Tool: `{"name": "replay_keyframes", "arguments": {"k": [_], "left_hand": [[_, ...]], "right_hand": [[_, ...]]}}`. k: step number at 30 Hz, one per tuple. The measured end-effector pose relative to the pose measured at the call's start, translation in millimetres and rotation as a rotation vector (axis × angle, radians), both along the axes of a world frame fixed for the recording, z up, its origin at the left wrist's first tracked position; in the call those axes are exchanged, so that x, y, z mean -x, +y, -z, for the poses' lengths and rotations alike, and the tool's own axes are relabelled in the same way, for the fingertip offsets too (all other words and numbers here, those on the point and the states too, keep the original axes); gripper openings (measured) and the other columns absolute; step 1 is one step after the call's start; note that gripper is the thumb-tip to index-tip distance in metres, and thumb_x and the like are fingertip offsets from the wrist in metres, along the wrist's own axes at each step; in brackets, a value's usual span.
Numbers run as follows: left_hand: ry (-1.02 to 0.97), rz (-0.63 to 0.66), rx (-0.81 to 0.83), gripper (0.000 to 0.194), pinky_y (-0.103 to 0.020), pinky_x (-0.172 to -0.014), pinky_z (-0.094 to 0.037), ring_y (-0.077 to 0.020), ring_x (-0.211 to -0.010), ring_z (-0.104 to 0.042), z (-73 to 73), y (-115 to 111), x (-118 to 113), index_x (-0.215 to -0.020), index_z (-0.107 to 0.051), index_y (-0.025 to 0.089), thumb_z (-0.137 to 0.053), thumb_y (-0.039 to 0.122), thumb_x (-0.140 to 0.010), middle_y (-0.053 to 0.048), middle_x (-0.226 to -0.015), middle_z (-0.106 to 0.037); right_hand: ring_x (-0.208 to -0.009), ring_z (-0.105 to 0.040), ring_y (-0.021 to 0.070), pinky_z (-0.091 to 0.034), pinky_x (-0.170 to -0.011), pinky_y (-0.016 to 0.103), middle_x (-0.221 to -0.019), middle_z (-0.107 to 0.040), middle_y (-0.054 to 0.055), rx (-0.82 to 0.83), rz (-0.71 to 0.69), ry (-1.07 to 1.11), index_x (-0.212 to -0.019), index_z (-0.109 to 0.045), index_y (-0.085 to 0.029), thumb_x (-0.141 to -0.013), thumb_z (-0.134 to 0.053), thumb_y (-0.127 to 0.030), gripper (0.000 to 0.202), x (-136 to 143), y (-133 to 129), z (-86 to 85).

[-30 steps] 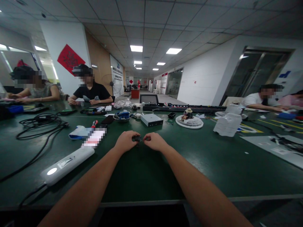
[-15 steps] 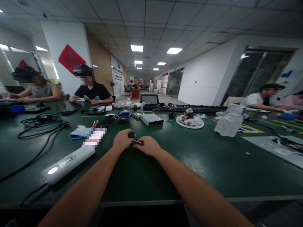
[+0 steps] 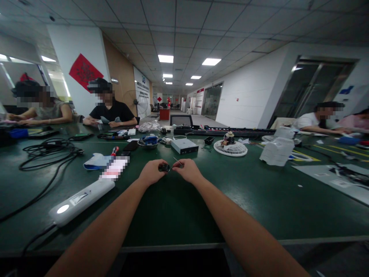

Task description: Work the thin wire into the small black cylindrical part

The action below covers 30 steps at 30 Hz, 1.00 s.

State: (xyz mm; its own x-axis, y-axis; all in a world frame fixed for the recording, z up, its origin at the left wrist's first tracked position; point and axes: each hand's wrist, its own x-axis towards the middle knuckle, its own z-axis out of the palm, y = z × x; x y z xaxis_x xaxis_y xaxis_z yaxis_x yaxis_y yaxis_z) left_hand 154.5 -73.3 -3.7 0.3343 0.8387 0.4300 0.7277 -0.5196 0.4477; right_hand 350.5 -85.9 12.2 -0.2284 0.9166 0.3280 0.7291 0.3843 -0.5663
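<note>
Near the middle of the green table point(image 3: 248, 207), my left hand point(image 3: 151, 172) is closed on a small dark round part point(image 3: 165, 168). Just to its right, my right hand point(image 3: 188, 170) pinches a thin metal rod point(image 3: 176, 159) that points up and to the left. The fingertips of both hands are close together, with the dark part between them. What the small part is cannot be made out. Beyond my hands lies a grey metal box point(image 3: 184, 146).
To the left lie a white power strip point(image 3: 82, 202), a cloth point(image 3: 98, 161), a red screwdriver point(image 3: 115, 150) and coiled black cable point(image 3: 49, 148). A white fan grille point(image 3: 230, 148) and wrapped white object point(image 3: 277, 148) stand to the right. Several people sit around the table.
Both hands have shifted slightly right. The dark part has turned, and the rod has swung from pointing sideways between the hands to pointing upward above the right fingers.
</note>
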Motion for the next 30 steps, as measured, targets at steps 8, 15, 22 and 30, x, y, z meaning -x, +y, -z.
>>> {"name": "replay_keyframes", "arguments": {"k": [8, 15, 22, 30], "left_hand": [[0.022, 0.145, -0.013, 0.029, -0.029, -0.08, -0.05, -0.0193, -0.088, -0.066, -5.5, -8.8, -5.6, -0.101, -0.069, 0.024, -0.071, 0.031, -0.073, -0.001, -0.095, -0.072], [0.005, 0.171, -0.032, 0.031, -0.029, -0.079, -0.05, -0.0188, -0.088, -0.066, -7.4, -11.2, -5.0, -0.102, -0.069, 0.023, -0.073, 0.03, -0.072, -0.001, -0.096, -0.073], [0.019, 0.199, -0.042, 0.03, -0.03, -0.083, -0.05, -0.0187, -0.088, -0.066, -7.3, -11.5, -3.6, -0.101, -0.069, 0.023, -0.074, 0.029, -0.072, -0.001, -0.096, -0.073], [0.094, 0.219, -0.145, 0.029, -0.032, -0.087, -0.048, -0.0201, -0.09, -0.066, -8.4, -12.0, -5.3, -0.1, -0.07, 0.024, -0.073, 0.026, -0.071, -0.001, -0.096, -0.073]], "right_hand": [[-0.065, -0.057, 0.0131, -0.04, -0.062, 0.023, -0.072, -0.068, 0.0, -0.019, 0.047, 0.026, -0.087, -0.076, -0.021, -0.076, -0.07, -0.032, 0.016, 0.4, -0.8, 0.1], [-0.068, -0.058, 0.015, -0.038, -0.06, 0.024, -0.073, -0.069, 0.002, 0.033, 0.03, -0.013, -0.08, -0.076, -0.02, -0.077, -0.07, -0.038, 0.019, -1.9, 1.6, 2.6], [-0.069, -0.057, 0.0136, -0.037, -0.06, 0.023, -0.071, -0.069, 0.0, 0.075, -0.011, -0.019, -0.084, -0.077, -0.021, -0.078, -0.069, -0.035, 0.018, -3.1, 3.9, 5.2], [-0.062, -0.056, 0.0128, -0.034, -0.055, 0.023, -0.069, -0.067, 0.0, 0.067, 0.002, -0.039, -0.079, -0.075, -0.019, -0.076, -0.069, -0.038, 0.02, -3.2, 0.8, 5.2]]}}
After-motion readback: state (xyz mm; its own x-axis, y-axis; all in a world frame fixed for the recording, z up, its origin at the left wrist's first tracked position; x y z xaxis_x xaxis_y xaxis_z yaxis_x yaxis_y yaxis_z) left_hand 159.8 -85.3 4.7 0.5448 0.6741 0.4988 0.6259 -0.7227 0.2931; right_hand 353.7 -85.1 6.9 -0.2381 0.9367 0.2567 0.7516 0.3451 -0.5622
